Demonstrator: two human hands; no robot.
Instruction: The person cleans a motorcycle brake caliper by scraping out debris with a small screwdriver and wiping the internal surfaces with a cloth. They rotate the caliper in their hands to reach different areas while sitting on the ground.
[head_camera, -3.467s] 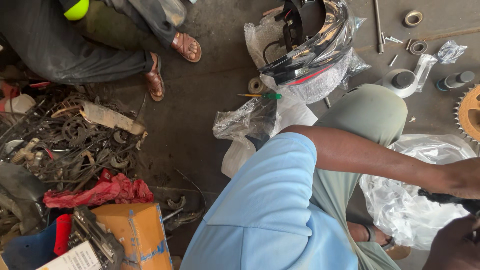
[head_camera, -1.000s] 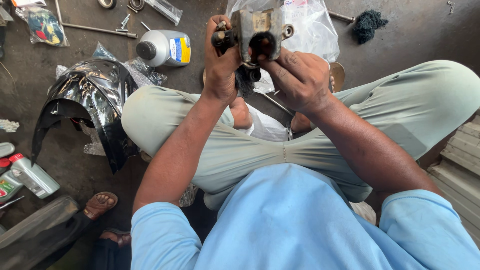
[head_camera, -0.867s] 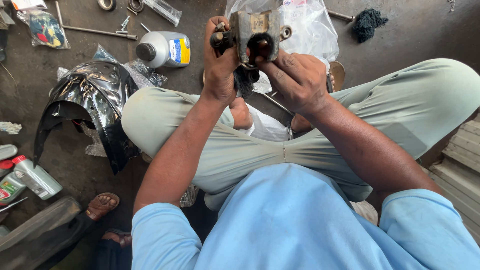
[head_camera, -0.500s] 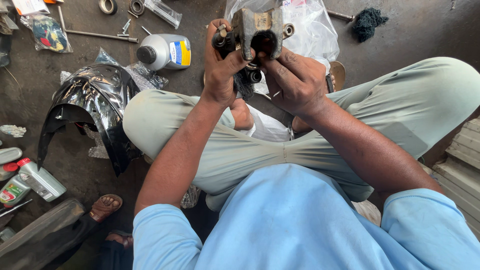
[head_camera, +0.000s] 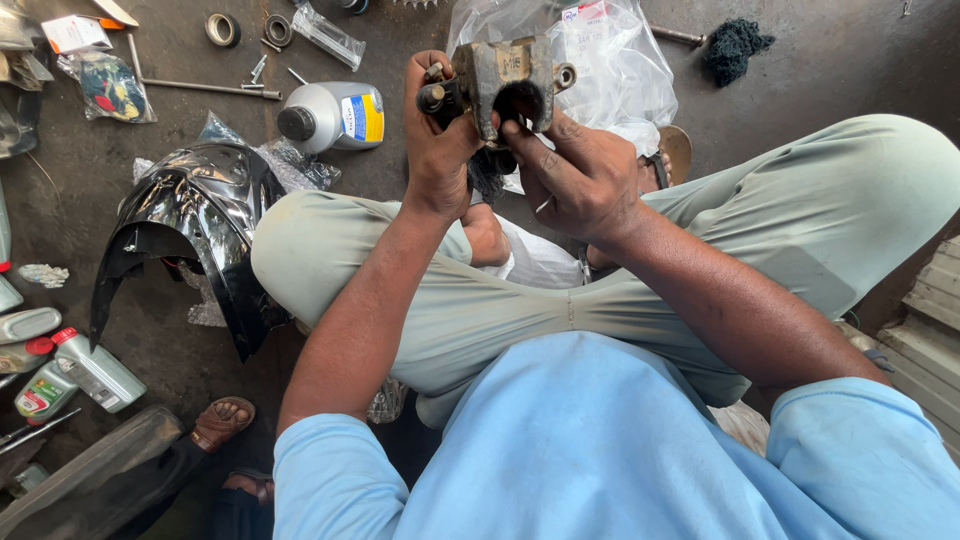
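Raised slightly, two hands grip one metal caliper.

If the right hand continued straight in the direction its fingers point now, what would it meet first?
The right hand points up-left; its fingertips already touch the metal part at its round hole, so that comes first.

Both forearms extend away from the body, converging at the far centre. Left hand is raised, wrist straight, fingers curled closed in a grip. Right hand sits just right of it, fingers bent, fingertips pressing forward.
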